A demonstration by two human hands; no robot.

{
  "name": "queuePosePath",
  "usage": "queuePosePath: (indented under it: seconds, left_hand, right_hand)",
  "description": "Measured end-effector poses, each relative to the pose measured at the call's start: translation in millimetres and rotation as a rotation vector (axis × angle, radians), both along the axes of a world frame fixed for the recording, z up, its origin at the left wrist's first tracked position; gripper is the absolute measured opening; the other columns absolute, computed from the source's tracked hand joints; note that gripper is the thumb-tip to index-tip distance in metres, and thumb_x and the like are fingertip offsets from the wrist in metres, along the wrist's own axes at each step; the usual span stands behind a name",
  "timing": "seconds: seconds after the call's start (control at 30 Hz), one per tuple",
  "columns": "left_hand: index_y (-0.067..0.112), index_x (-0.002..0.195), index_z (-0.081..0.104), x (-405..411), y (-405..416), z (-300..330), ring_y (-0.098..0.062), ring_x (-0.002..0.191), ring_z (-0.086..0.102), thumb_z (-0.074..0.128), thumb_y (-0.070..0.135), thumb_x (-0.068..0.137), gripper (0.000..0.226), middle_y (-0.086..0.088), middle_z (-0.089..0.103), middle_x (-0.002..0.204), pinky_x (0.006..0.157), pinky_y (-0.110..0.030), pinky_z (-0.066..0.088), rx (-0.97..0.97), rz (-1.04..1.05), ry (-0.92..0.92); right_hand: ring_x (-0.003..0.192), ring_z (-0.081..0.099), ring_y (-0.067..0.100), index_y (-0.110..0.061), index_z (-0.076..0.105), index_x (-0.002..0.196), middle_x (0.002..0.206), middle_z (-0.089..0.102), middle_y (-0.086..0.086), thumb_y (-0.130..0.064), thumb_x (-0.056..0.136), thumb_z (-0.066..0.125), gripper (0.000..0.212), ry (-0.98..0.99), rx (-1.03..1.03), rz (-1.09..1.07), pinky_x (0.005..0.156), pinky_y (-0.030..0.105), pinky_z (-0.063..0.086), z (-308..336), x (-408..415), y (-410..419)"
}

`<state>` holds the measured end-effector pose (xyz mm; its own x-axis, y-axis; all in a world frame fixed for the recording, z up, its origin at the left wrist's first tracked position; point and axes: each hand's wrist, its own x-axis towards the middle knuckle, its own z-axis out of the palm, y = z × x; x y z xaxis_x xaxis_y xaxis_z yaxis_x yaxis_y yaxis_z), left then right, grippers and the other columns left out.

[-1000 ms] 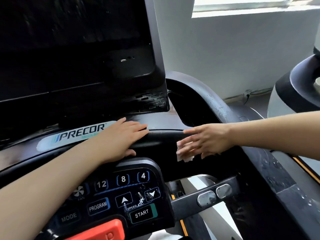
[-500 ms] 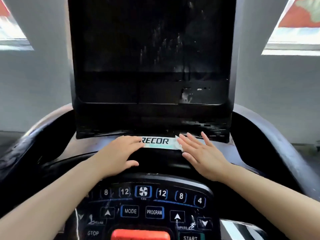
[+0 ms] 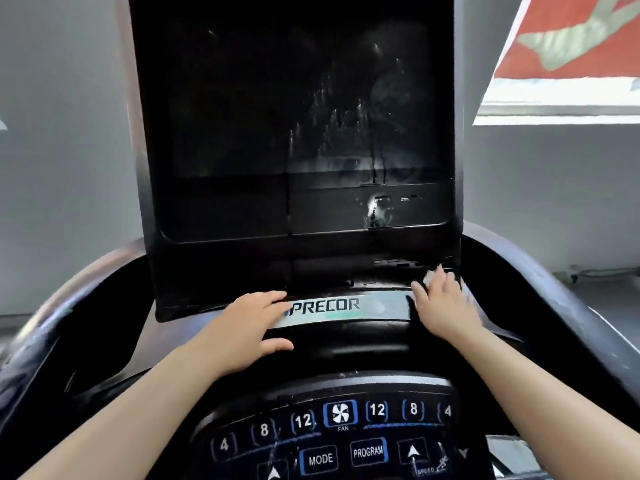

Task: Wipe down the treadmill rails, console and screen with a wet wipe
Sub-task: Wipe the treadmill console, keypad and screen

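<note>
— Wet wipe (image 3: 428, 278) was under the right hand (image 3: 445, 304), wasn't it? I only caught a scrap of white past the fingertips.

— Yes, pressed flat beneath straight fingers against the console (image 3: 346, 336) ledge, just below the screen (image 3: 294, 109) housing's lower right corner. No curl to that grip; the palm did the pushing.

— Where had it been a moment before?

— Half a second earlier that hand lay at the right end of the Precor badge (image 3: 341, 308). A second earlier it was out on the right-hand rail (image 3: 554, 306), rubbing near the inner bend. So it had come in off the rail, crossed the badge and slid right along the ledge. I judged the console to be the part being wiped by then.

— And the left hand (image 3: 247, 322)?

— It had stayed put, fingers flat over the badge's left end, thumb hanging off the front edge, holding nothing. A brace, I'd say.

— The screen?

— Streaked with drip marks and a smear low on the right, so I took it as not done yet.

— Count it up for me.

— Two hands, one wipe, one screen, one badge, and two rails, the left one (image 3: 69, 306) blurred. The keypad (image 3: 346, 441) sat nearest us; I didn't count its buttons, since the frame cut them off.
</note>
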<state>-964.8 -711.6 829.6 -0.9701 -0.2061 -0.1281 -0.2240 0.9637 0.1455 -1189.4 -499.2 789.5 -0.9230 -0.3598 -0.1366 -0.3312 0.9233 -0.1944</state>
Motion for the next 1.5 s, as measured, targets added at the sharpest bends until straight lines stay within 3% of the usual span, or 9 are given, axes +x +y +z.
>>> queuePosePath:
  seconds: [0.17, 0.4, 0.67, 0.8, 0.97, 1.13, 1.2, 1.33, 1.5]
  left_hand:
    - [0.029, 0.148, 0.022, -19.6, 1.9, 3.2, -0.008, 0.140, 0.016, 0.042, 0.055, 0.092, 0.065, 0.011, 0.014, 0.155, 0.112, -0.022, 0.009, -0.013, -0.098, -0.006]
    - [0.031, 0.146, 0.026, -31.8, -5.3, -2.4, -0.009, 0.139, 0.020, 0.028, 0.070, 0.085, 0.073, 0.011, 0.018, 0.154, 0.113, -0.024, 0.011, 0.010, -0.161, 0.012]
    - [0.032, 0.144, 0.032, -34.4, -22.5, -5.4, -0.010, 0.138, 0.024, -0.010, 0.084, 0.056, 0.111, 0.009, 0.024, 0.153, 0.112, -0.025, 0.016, 0.002, -0.134, 0.040]
    - [0.030, 0.144, 0.033, -30.8, -28.0, -5.7, -0.011, 0.138, 0.025, -0.034, 0.083, 0.046, 0.130, 0.008, 0.025, 0.153, 0.112, -0.025, 0.017, -0.032, -0.130, 0.023]
    - [0.026, 0.144, 0.035, -31.6, -22.7, -2.3, -0.013, 0.139, 0.024, -0.007, 0.070, 0.065, 0.100, 0.005, 0.026, 0.153, 0.113, -0.027, 0.016, -0.024, -0.144, 0.053]
    - [0.019, 0.146, 0.029, -41.1, -17.5, 5.5, -0.012, 0.140, 0.023, 0.003, 0.058, 0.087, 0.075, 0.003, 0.023, 0.154, 0.113, -0.023, 0.016, -0.069, -0.212, 0.080]
    - [0.017, 0.149, 0.020, -48.9, -13.7, 10.9, -0.011, 0.143, 0.016, 0.027, 0.031, 0.102, 0.049, 0.003, 0.014, 0.157, 0.112, -0.019, 0.014, -0.082, -0.269, 0.066]
    - [0.014, 0.151, 0.005, -85.3, -5.3, 16.3, -0.012, 0.145, 0.001, 0.035, -0.010, 0.091, 0.071, 0.002, -0.006, 0.158, 0.115, -0.022, 0.013, -0.237, -0.499, -0.039]
    - [0.011, 0.150, -0.001, -128.4, 1.9, 5.6, -0.017, 0.145, 0.005, 0.026, 0.009, 0.101, 0.056, -0.003, -0.005, 0.158, 0.115, -0.033, 0.020, -0.466, -0.682, -0.104]
  right_hand:
    - [0.146, -0.012, 0.024, -0.014, -0.007, 0.152, 0.158, -0.014, 0.013, -0.048, 0.101, 0.016, 0.066, -0.069, 0.034, 0.284, 0.115, 0.049, -0.004, 1.4, 15.8, -26.3]
    - [0.146, -0.008, 0.032, 0.004, -0.008, 0.148, 0.156, -0.010, 0.024, -0.062, 0.095, 0.020, 0.089, -0.122, -0.137, -0.305, 0.115, 0.046, -0.005, 17.2, 2.0, -42.2]
    - [0.144, -0.017, 0.030, -0.002, -0.011, 0.149, 0.155, -0.017, 0.022, -0.065, 0.093, 0.014, 0.088, -0.142, -0.041, 0.165, 0.115, 0.045, -0.009, 20.1, 58.0, -95.3]
    - [0.145, -0.017, 0.020, -0.008, -0.019, 0.148, 0.157, -0.019, 0.011, -0.065, 0.093, 0.012, 0.085, -0.113, 0.031, 0.106, 0.115, 0.048, -0.010, 18.7, 41.8, -57.9]
    - [0.144, -0.011, 0.038, 0.007, -0.006, 0.147, 0.154, -0.010, 0.029, -0.066, 0.093, 0.014, 0.093, -0.142, -0.055, -0.023, 0.116, 0.047, -0.005, 30.5, 59.0, -108.9]
    - [0.145, -0.005, 0.031, -0.018, 0.014, 0.152, 0.157, 0.000, 0.022, -0.055, 0.097, 0.011, 0.066, -0.130, 0.027, 0.306, 0.115, 0.050, -0.003, 28.7, 75.9, -106.7]
    - [0.145, 0.007, 0.024, -0.025, 0.028, 0.147, 0.157, 0.012, 0.013, -0.045, 0.100, 0.018, 0.052, -0.104, -0.087, 0.360, 0.115, 0.049, -0.001, 33.0, 68.5, -82.7]
    - [0.145, 0.015, 0.016, -0.025, 0.034, 0.147, 0.159, 0.013, 0.000, -0.038, 0.102, 0.030, 0.046, -0.047, -0.206, 0.332, 0.117, 0.036, 0.003, 38.8, 55.7, -37.0]
    - [0.145, 0.014, 0.014, -0.027, 0.030, 0.148, 0.159, 0.015, -0.002, -0.037, 0.103, 0.025, 0.046, -0.079, -0.010, 0.341, 0.117, 0.036, 0.004, 33.5, 51.7, -14.4]
